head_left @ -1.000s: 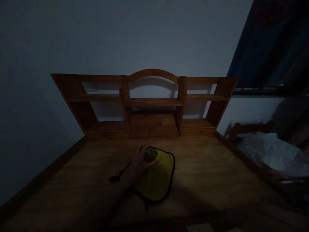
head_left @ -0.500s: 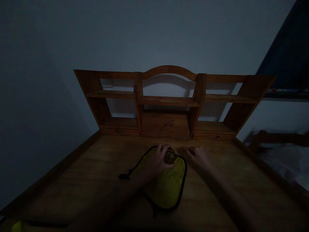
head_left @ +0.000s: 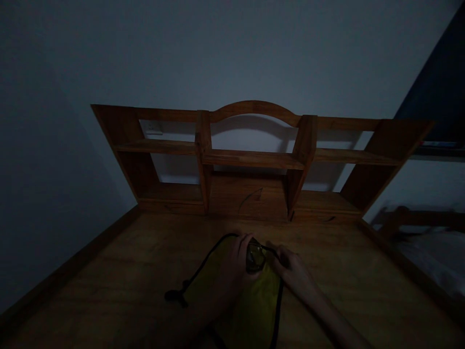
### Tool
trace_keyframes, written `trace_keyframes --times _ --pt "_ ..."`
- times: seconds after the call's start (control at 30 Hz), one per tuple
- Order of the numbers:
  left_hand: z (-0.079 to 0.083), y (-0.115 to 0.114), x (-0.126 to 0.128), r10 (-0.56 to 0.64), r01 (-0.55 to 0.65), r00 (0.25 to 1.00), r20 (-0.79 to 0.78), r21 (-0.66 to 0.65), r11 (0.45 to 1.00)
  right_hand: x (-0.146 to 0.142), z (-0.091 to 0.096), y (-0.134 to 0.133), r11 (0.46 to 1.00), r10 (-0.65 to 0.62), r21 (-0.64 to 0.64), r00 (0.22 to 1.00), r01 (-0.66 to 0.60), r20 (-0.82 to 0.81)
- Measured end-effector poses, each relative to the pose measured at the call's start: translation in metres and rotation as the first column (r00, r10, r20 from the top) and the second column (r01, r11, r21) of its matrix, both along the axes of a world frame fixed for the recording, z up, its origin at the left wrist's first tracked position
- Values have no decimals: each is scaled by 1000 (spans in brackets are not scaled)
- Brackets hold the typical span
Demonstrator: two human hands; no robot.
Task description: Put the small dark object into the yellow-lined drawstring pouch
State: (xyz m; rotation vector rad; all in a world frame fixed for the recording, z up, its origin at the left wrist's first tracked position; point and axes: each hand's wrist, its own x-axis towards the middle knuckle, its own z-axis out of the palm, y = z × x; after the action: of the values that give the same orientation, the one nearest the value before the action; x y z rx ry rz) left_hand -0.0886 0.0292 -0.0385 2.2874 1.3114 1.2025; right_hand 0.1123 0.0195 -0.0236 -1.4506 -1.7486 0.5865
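The room is dim. A yellow pouch [head_left: 250, 310] with black trim lies flat on the wooden desk [head_left: 109, 286]. My left hand [head_left: 236, 264] is closed round a small dark greenish object [head_left: 255, 256] at the pouch's far end. My right hand [head_left: 290, 271] rests beside it on the right, fingers curled at the pouch's black top edge and touching it. A black cord with a toggle [head_left: 174, 295] trails left from the pouch.
A wooden shelf unit [head_left: 254, 160] with an arched top stands at the back of the desk against a pale wall. A low raised rim runs along the desk's left edge. A wooden bed frame [head_left: 417, 218] with pale bedding shows at the right.
My right hand came into view and moved in to the pouch's top edge beside the left hand. The view shifted left and both hands and pouch sit lower in the frame.
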Motion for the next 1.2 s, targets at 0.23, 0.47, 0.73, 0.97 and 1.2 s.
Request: trace_keyframes --times 0.23,0.47,0.73,0.97,1.2 --pt "1 -5 0 -122 122 993 2 38 992 7 3 4 996 -29 -85 874 -14 -484" --pt "2 -8 2 -141 141 990 8 5 990 0 1 0 976 149 -37 775 -217 -614" --pt "1 -5 -3 -137 137 990 12 39 990 -3 5 -10 851 525 118 830 -512 -187" --pt "7 -8 -7 -179 178 984 -3 120 977 -7 15 -22 822 481 195 836 -535 264" --pt "15 -6 -18 -205 256 961 -183 323 911 -17 15 -22 841 485 220 869 -494 98"
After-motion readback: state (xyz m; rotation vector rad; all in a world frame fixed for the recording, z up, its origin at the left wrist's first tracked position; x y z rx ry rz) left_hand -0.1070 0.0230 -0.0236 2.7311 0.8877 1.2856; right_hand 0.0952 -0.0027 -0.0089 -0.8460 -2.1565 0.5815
